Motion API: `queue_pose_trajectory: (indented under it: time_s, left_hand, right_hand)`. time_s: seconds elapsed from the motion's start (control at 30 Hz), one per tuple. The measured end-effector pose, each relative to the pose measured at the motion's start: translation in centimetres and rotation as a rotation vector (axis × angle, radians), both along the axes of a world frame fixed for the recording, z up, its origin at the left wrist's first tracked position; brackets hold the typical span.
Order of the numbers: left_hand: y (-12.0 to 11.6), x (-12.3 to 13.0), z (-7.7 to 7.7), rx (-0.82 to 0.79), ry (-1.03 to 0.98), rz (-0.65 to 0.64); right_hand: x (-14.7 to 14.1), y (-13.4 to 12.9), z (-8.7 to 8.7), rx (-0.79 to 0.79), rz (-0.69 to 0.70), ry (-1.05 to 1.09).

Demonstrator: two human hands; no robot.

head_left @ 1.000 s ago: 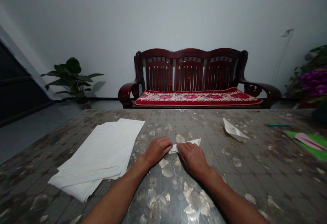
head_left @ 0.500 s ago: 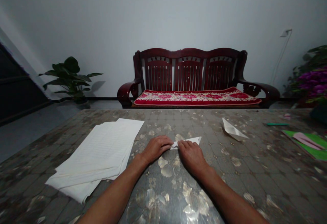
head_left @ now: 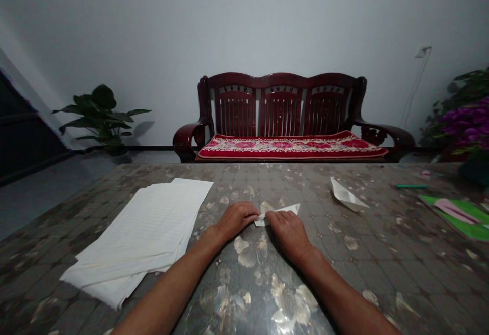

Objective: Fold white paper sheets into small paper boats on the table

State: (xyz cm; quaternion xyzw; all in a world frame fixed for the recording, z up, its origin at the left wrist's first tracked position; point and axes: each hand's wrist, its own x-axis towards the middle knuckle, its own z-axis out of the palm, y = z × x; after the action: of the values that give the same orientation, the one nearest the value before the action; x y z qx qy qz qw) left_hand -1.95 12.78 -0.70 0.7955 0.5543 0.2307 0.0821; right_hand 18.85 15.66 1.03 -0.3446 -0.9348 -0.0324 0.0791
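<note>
A small folded white paper (head_left: 291,208) lies on the patterned table between my hands. My left hand (head_left: 239,218) pinches its left end, with the fingertips close together. Across its middle rests my right hand (head_left: 286,228), fingers curled over the paper and hiding much of it. A pointed right end sticks out beyond the right knuckles. Farther right stands a folded paper boat shape (head_left: 347,195), apart from both hands.
A stack of lined white paper (head_left: 148,223) lies on the table (head_left: 244,284) at the left. At the right are a green pen (head_left: 411,187) and a green sheet (head_left: 454,223) with a pink piece on it. A wooden bench (head_left: 282,106) stands behind the table.
The view has shifted slightly. Both hands stay on the folded paper, with its left part now sitting a little lower between them.
</note>
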Motion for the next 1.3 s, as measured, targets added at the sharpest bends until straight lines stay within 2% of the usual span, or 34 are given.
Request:
queue_pose_trajectory:
  time_s: [0.2,0.33,0.53,0.67,0.8,1.07,1.17,1.3]
  left_hand:
    - [-0.1,0.6,-0.6,0.188,0.28,0.004]
    - [-0.1,1.1,-0.7,0.246,0.339,0.025]
    - [-0.3,1.5,-0.9,0.249,0.303,0.078]
    - [-0.4,1.4,-0.8,0.151,0.126,0.067]
    - [-0.7,0.6,-0.2,0.045,-0.018,0.003]
    - [-2.1,-1.8,0.8,-0.017,0.05,-0.12]
    - [-2.1,-1.9,1.0,-0.023,0.052,-0.118]
    - [-1.5,-1.5,0.3,-0.004,-0.005,-0.091]
  right_hand:
    - [-0.1,-0.2,-0.2,-0.038,0.006,0.0]
    - [-0.2,-0.5,-0.3,-0.102,-0.01,0.049]
    - [0.0,-1.1,-0.1,-0.202,-0.047,0.139]
    - [0.1,-1.1,0.1,-0.222,0.016,0.192]
    - [0.2,-0.9,-0.2,-0.193,0.042,0.165]
    - [0.2,-1.1,-0.5,-0.11,0.056,0.138]
    - [0.1,-1.2,-0.6,-0.113,0.031,0.145]
    - [0.1,-1.1,-0.8,-0.141,0.02,0.174]
